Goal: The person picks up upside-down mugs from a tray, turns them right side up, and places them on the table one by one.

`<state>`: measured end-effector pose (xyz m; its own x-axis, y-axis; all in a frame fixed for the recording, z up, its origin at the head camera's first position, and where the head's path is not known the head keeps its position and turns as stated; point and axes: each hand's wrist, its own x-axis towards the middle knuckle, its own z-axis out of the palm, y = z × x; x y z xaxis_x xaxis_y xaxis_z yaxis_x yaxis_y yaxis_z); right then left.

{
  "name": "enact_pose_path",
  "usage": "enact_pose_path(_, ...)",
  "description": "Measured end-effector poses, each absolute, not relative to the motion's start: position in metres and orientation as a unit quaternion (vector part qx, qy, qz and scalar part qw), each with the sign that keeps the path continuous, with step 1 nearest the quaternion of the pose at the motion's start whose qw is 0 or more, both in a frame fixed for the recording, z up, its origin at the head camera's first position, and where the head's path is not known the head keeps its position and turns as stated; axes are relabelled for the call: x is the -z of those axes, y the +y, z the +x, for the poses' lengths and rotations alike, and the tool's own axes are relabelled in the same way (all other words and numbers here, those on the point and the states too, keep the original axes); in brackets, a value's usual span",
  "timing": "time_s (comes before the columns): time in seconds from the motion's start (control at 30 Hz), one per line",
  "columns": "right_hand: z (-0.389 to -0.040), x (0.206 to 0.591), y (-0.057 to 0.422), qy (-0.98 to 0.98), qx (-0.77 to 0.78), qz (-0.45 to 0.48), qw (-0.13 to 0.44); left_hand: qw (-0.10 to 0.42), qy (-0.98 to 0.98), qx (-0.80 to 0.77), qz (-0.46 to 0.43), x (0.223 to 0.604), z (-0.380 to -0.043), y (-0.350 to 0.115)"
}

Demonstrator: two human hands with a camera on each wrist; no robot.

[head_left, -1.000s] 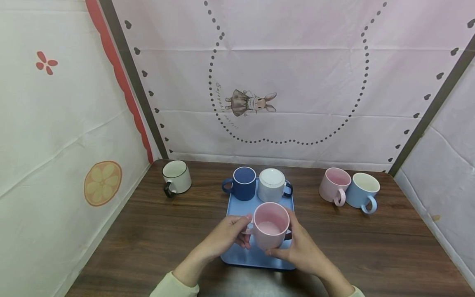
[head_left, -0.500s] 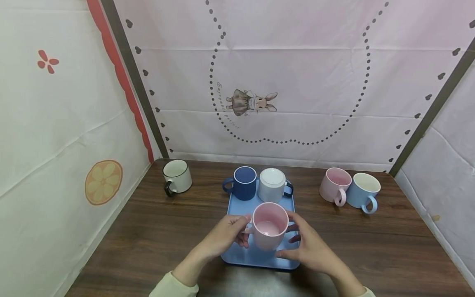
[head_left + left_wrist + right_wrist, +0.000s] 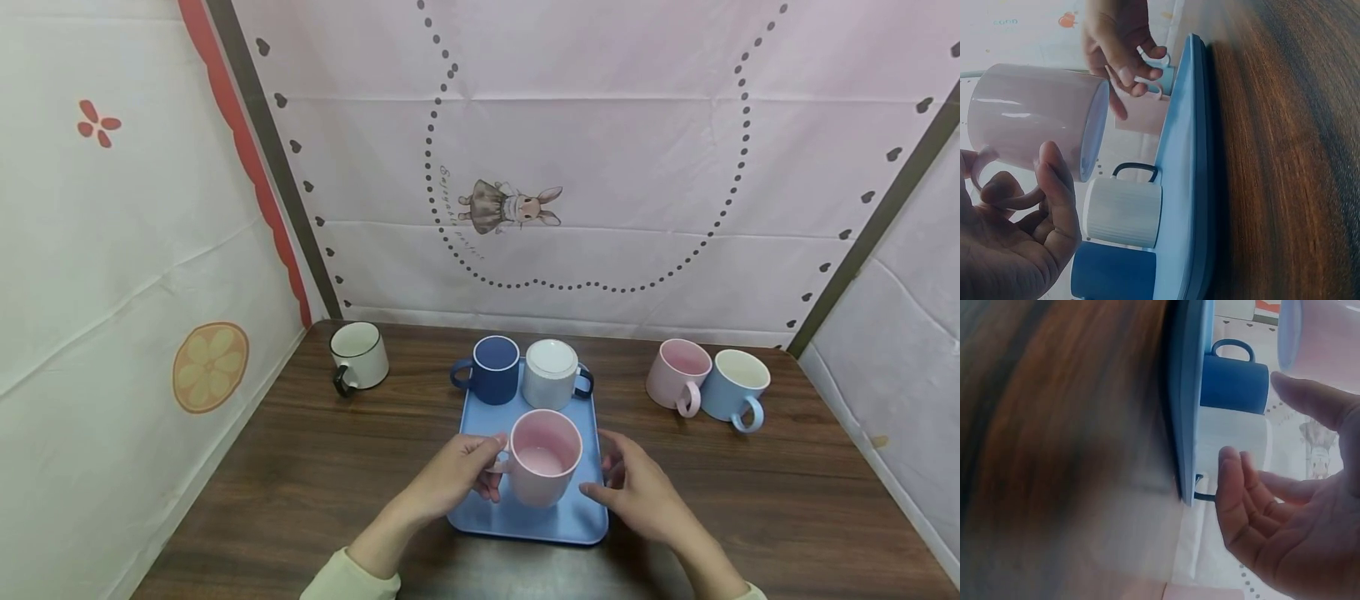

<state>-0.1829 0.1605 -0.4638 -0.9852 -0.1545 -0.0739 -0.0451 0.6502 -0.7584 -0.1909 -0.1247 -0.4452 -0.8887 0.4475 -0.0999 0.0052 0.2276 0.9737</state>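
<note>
A pink mug (image 3: 545,458) hangs upright above the light blue tray (image 3: 480,521), raised off it in the left wrist view. My left hand (image 3: 453,471) grips its handle, fingers curled through the loop. To the right of the mug, by the tray's right edge, my right hand (image 3: 641,492) holds nothing, its fingers loosely bent and apart from the mug. At the far end of the tray stand a dark blue mug (image 3: 495,375), handle to the left, and a white ribbed mug (image 3: 547,379), upside down, with a dark handle to the right.
A white mug with a black handle (image 3: 363,358) stands at the back left of the wooden table (image 3: 315,467). Another pink mug (image 3: 670,379) and a light blue mug (image 3: 731,387) stand close together at the back right. Patterned cloth (image 3: 637,167) hangs behind.
My right hand has let go of the pink mug's side and drawn away to the right. The left hand still holds the mug by its handle in nearly the same place.
</note>
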Motion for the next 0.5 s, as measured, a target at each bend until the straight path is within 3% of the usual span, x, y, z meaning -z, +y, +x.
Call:
enact_pose_path(0.23,-0.184,0.469,0.163,0.925,0.369,-0.046,0.070,0.183,0.761,-0.604,0.152,0.446,-0.191,-0.125)
enact_pose_path(0.5,-0.186,0.476,0.161,0.940,0.318,-0.045,0.115,0.184,0.763,-0.601,0.152,0.445,-0.190,-0.126)
